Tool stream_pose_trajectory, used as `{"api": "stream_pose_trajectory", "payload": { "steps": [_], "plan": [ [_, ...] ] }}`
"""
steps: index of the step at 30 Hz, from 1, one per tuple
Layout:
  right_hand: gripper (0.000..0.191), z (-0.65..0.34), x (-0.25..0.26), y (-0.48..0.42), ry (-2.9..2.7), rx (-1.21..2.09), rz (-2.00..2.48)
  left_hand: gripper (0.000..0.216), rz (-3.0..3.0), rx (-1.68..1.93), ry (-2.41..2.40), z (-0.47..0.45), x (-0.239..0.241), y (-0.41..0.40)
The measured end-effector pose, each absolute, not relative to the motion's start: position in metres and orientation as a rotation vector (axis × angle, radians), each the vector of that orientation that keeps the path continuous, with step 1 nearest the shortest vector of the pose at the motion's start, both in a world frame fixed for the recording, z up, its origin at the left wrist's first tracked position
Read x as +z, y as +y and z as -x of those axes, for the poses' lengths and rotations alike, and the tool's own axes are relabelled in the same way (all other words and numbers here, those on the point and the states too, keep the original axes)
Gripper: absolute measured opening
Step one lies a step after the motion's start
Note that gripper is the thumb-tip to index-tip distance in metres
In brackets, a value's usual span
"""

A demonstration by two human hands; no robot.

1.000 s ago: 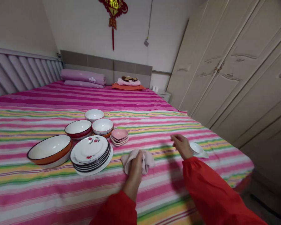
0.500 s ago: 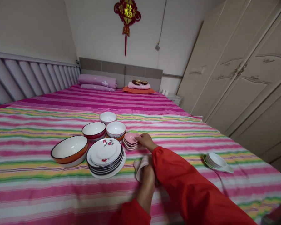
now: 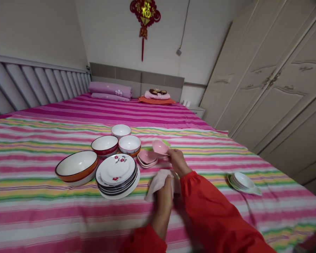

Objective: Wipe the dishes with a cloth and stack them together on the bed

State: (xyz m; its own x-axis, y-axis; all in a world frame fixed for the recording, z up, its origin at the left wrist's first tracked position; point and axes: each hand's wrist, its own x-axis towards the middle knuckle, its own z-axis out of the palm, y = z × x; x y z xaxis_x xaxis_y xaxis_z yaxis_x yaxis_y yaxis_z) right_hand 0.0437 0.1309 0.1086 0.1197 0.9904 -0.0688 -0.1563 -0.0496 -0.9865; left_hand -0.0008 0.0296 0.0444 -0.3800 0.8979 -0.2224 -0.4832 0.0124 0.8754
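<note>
My right hand (image 3: 177, 160) grips a small pink heart-shaped dish (image 3: 160, 147) by its edge and holds it tilted just above the striped bed cover (image 3: 42, 218). It hangs to the right of the stack of pink dishes (image 3: 146, 159). My left hand (image 3: 164, 196) is closed on a pale pink cloth (image 3: 158, 181), lifted a little off the cover in front of that stack. Both arms wear red sleeves.
Left of the pink stack lie a pile of flowered plates (image 3: 118, 175), a large orange-rimmed bowl (image 3: 76, 167), a red bowl (image 3: 104, 145) and two white bowls (image 3: 129, 144). A stack of small white dishes (image 3: 243, 182) rests at the right. A cream wardrobe (image 3: 274, 80) lines the right wall.
My right hand went from the white dishes at the right over to the pink stack and has lifted the top pink dish. My left hand has raised the cloth slightly.
</note>
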Motion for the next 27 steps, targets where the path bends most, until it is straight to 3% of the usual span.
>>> {"api": "stream_pose_trajectory", "payload": {
  "steps": [2,6,14,23,27],
  "plan": [
    [0.003,-0.060,0.104,0.115,-0.921,1.277,1.144,0.020,-0.612,1.609,1.308,0.003,0.045,0.027],
    [0.015,-0.092,0.087,0.080,-0.709,1.381,0.921,0.026,-0.761,1.655,1.481,0.006,0.048,0.021],
    [0.029,-0.107,0.053,0.046,-0.718,1.223,0.932,0.025,-0.978,1.750,1.482,0.001,0.031,0.021],
    [0.023,-0.094,0.063,0.034,-1.076,1.260,0.908,0.029,-1.311,1.435,1.231,0.021,0.011,0.012],
    [0.009,-0.105,0.060,0.040,-1.071,1.173,0.958,0.020,-1.524,1.369,1.216,0.020,0.009,0.011]
  ]
}}
